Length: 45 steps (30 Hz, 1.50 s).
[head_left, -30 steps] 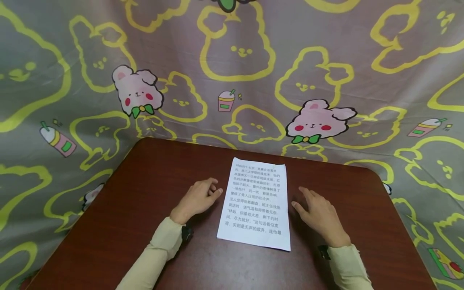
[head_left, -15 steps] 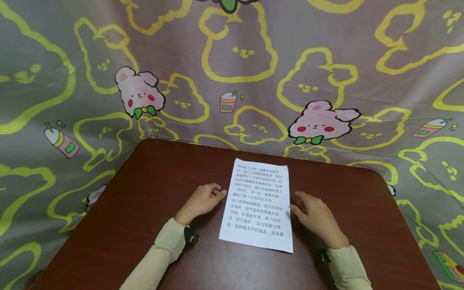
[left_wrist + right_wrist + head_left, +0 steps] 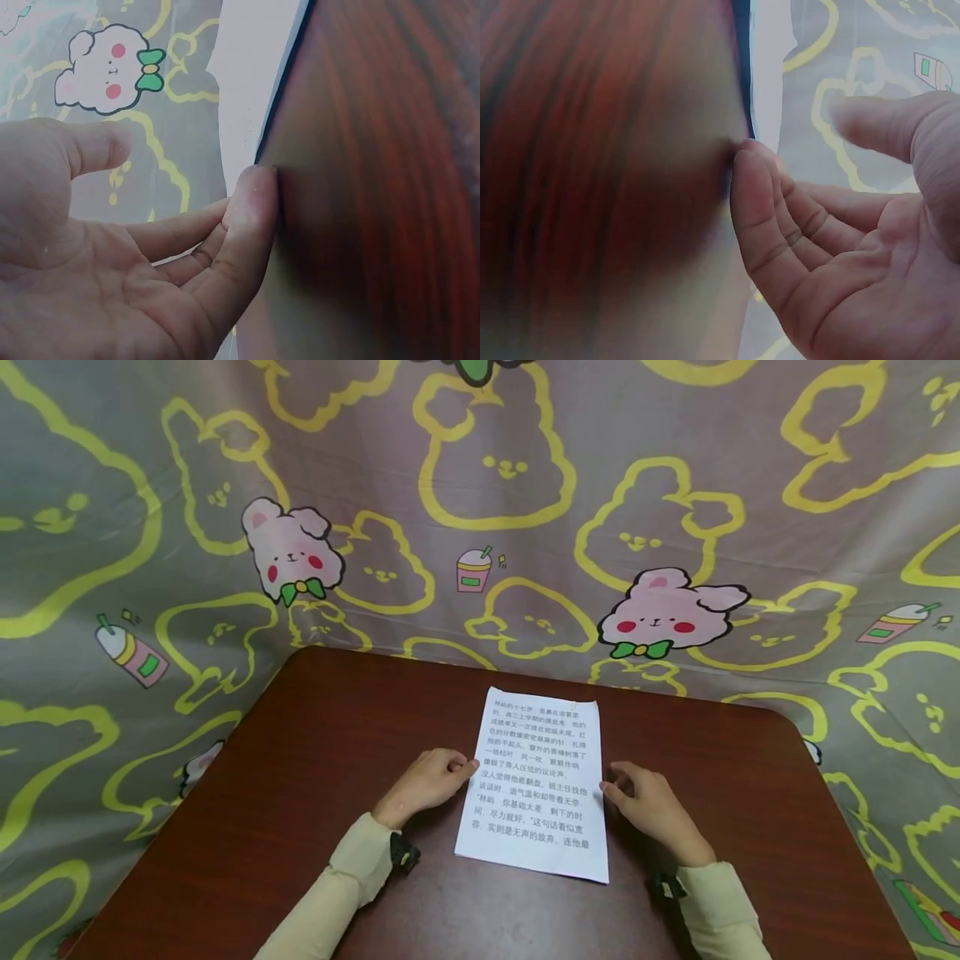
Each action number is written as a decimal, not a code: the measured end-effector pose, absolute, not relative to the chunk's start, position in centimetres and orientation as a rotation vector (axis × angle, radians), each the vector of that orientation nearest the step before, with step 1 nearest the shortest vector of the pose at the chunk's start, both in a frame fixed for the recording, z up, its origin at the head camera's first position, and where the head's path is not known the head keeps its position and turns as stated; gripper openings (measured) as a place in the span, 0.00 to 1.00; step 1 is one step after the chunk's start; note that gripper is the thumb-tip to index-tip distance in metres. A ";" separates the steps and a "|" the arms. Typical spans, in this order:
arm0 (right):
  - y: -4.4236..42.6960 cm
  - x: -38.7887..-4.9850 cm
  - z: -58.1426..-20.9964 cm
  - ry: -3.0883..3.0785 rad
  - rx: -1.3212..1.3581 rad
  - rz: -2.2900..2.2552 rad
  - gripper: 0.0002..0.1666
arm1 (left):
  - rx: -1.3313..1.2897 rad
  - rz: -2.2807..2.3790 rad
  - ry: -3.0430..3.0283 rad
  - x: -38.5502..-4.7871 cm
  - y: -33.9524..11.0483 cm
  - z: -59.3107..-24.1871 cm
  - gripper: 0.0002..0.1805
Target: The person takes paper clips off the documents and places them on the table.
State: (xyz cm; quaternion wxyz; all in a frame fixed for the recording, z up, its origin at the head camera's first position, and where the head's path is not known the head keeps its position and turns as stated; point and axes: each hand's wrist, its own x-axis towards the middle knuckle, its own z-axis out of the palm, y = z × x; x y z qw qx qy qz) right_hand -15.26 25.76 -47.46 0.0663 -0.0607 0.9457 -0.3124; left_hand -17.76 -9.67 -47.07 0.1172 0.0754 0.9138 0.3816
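Note:
A stack of white paper printed with dark characters lies on the brown table between both hands. At its left edge is the left hand, fingertips against the side; the left wrist view shows this hand with its thumb raised apart from the fingers, beside the paper. The right hand has its fingertips at the paper's right edge. In the right wrist view the same hand touches near the paper's edge, thumb held away. Neither hand is curled round the paper.
The brown wooden table has rounded back corners. A grey curtain with yellow outlines and pink rabbit faces hangs behind it and along its sides. A small clip shows at the paper's top edge.
Both hands have come inward, the left moving right and the right moving left, from beside the paper to its edges. The view has shifted slightly.

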 end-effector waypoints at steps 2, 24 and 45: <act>25.7 -15.2 -47.6 2.828 -0.153 -0.959 0.30 | 0.215 1.122 2.658 -17.7 -9.6 -47.2 0.21; 24.5 -16.7 -47.9 2.694 0.055 -1.111 0.15 | 0.304 1.181 2.485 -17.4 -9.6 -46.8 0.24; 23.9 -17.4 -47.9 2.672 0.090 -1.237 0.09 | 0.314 1.185 2.482 -17.3 -9.6 -46.4 0.25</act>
